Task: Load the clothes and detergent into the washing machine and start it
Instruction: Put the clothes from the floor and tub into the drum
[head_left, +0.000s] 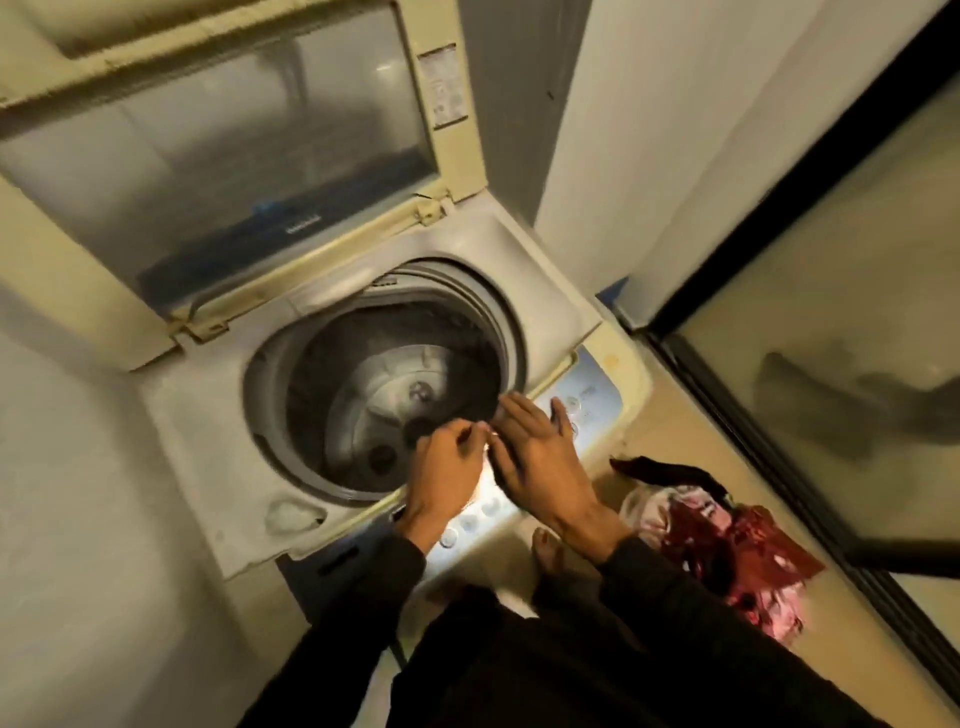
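The top-loading washing machine (208, 415) stands with its lid (218, 156) raised. Its drum (395, 384) shows bare metal and no clothes inside. My left hand (447, 467) hovers over the drum's front rim with the fingers curled; whether it pinches something small is unclear. My right hand (540, 457) is spread flat, fingers apart, over the front control panel (587, 389) beside the left hand. A pile of red, pink and black clothes (717, 540) lies on the floor to the right of the machine. No detergent is visible.
A wall stands close on the left. A glass sliding door with a black frame (779, 426) runs along the right. My bare foot (548, 551) rests on the tan floor between the machine and the clothes.
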